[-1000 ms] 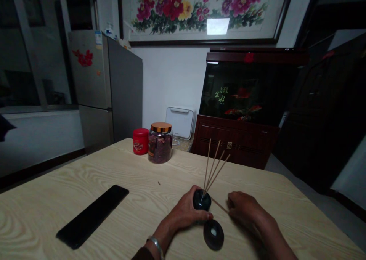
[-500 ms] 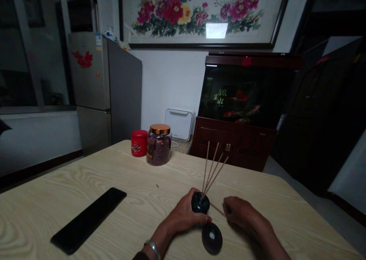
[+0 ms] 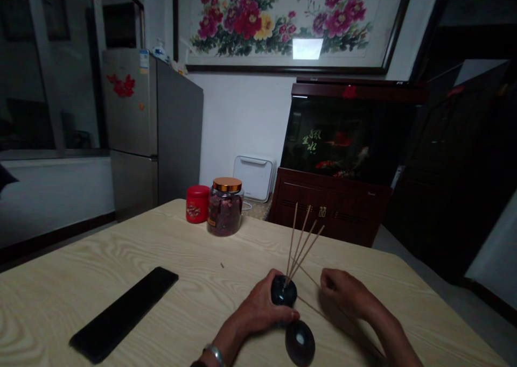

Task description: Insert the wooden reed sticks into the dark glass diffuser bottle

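Observation:
My left hand [image 3: 262,302] is wrapped around a small dark round diffuser bottle [image 3: 284,290] standing on the table. Several thin reed sticks [image 3: 299,243] fan upward out of its neck. Just right of the bottle, my right hand [image 3: 343,290] is closed in a pinch on a reed stick, whose thin far end [image 3: 309,275] slants up-left close to the others. Another thin stick [image 3: 311,306] lies on the table below that hand, partly lost in its shadow. A dark oval object [image 3: 300,343] with a pale spot rests in front of the bottle, close to my left thumb.
A long black flat object [image 3: 127,314] lies on the wooden table [image 3: 194,324] at left. Toward the back edge stand a red canister [image 3: 197,204] and a glass jar [image 3: 224,211] with a copper lid. A tiny brown bit [image 3: 222,265] lies mid-table. Beyond is a fish tank [image 3: 343,135].
My right hand has risen slightly and moved right, bringing up a reed stick toward the bottle's neck. My left hand still holds the bottle in place.

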`<action>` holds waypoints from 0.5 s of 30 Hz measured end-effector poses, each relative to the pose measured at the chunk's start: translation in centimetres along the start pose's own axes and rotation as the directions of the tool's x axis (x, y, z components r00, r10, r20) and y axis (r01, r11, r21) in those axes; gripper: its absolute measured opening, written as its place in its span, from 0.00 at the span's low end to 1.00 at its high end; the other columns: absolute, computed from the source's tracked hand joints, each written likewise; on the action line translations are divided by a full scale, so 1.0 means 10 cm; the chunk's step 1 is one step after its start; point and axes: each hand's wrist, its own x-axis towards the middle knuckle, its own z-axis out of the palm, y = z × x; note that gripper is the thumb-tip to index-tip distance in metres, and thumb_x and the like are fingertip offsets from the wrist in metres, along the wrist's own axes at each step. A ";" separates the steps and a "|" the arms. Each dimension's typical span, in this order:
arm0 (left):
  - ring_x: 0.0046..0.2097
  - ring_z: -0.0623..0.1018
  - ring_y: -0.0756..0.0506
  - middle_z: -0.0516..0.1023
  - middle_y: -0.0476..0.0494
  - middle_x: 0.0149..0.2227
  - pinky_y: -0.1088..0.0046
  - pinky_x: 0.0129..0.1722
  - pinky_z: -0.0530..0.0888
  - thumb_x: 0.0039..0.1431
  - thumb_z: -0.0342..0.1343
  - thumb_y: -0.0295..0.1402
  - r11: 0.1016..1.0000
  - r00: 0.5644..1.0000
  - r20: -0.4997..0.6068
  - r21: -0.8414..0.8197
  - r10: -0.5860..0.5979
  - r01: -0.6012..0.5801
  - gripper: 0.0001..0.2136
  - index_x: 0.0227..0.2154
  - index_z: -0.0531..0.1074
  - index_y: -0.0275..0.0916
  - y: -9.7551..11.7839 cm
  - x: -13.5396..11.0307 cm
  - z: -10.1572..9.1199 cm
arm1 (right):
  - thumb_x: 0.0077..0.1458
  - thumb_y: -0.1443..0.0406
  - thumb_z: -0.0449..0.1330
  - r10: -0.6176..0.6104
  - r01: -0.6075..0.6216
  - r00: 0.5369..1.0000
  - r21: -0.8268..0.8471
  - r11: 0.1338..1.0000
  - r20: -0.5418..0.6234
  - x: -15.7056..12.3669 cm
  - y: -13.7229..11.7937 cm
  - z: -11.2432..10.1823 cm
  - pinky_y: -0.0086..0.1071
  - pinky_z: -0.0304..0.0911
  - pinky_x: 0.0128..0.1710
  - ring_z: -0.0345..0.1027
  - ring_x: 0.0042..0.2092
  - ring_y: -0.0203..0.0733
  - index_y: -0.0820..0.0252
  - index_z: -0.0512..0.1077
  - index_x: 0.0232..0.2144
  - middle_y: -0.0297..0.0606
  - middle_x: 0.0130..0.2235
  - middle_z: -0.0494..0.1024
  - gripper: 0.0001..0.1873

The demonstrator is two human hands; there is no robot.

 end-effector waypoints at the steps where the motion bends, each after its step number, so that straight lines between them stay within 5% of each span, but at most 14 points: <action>1: 0.37 0.69 0.48 0.73 0.51 0.36 0.75 0.36 0.66 0.38 0.70 0.35 1.000 1.000 0.001 -0.004 0.001 -0.001 0.27 0.43 0.67 0.38 0.00 0.00 0.00 | 0.53 0.67 0.55 -0.043 0.051 0.995 0.093 0.994 -0.086 -0.01 -0.03 -0.10 0.30 0.57 0.32 0.67 0.32 0.38 0.58 0.70 0.27 0.35 0.29 0.75 0.05; 3: 0.37 0.69 0.48 0.72 0.51 0.36 0.75 0.36 0.66 0.38 0.70 0.35 1.000 1.000 0.004 -0.012 0.002 -0.002 0.27 0.43 0.67 0.38 -0.01 0.00 0.00 | 0.55 0.64 0.56 -0.087 0.185 0.950 0.314 0.931 -0.301 -0.03 -0.11 -0.29 0.30 0.58 0.32 0.66 0.32 0.38 0.58 0.69 0.29 0.34 0.29 0.74 0.05; 5: 0.37 0.69 0.48 0.72 0.51 0.36 0.75 0.36 0.66 0.38 0.70 0.34 1.000 1.000 0.002 -0.016 0.005 -0.005 0.27 0.43 0.67 0.38 -0.01 0.00 0.00 | 0.56 0.59 0.58 0.011 0.270 0.885 0.533 0.802 -0.465 -0.06 -0.21 -0.42 0.29 0.59 0.30 0.65 0.31 0.38 0.58 0.69 0.31 0.33 0.29 0.73 0.08; 10: 0.37 0.69 0.48 0.72 0.51 0.36 0.75 0.36 0.67 0.39 0.70 0.35 0.999 1.000 0.009 -0.033 0.008 -0.008 0.27 0.43 0.67 0.38 0.02 -0.01 0.01 | 0.52 0.57 0.65 0.254 0.393 0.822 0.830 0.395 -0.510 -0.12 -0.48 -0.47 0.26 0.59 0.24 0.66 0.31 0.36 0.59 0.70 0.33 0.35 0.31 0.74 0.13; 12: 0.38 0.69 0.48 0.72 0.51 0.36 0.75 0.37 0.67 0.39 0.70 0.35 1.000 1.000 0.010 -0.028 0.005 -0.005 0.27 0.43 0.67 0.38 0.03 -0.01 0.01 | 0.51 0.57 0.66 0.278 0.439 0.798 0.832 0.338 -0.534 -0.13 -0.57 -0.44 0.26 0.60 0.24 0.68 0.33 0.38 0.59 0.70 0.33 0.36 0.33 0.75 0.13; 15: 0.38 0.69 0.48 0.72 0.51 0.36 0.74 0.37 0.66 0.39 0.70 0.34 1.000 1.000 0.006 -0.009 -0.005 0.005 0.27 0.43 0.67 0.39 0.04 -0.01 0.00 | 0.52 0.58 0.66 0.280 0.476 0.762 0.799 0.369 -0.583 -0.13 -0.67 -0.40 0.26 0.62 0.24 0.68 0.33 0.37 0.58 0.70 0.33 0.36 0.33 0.75 0.12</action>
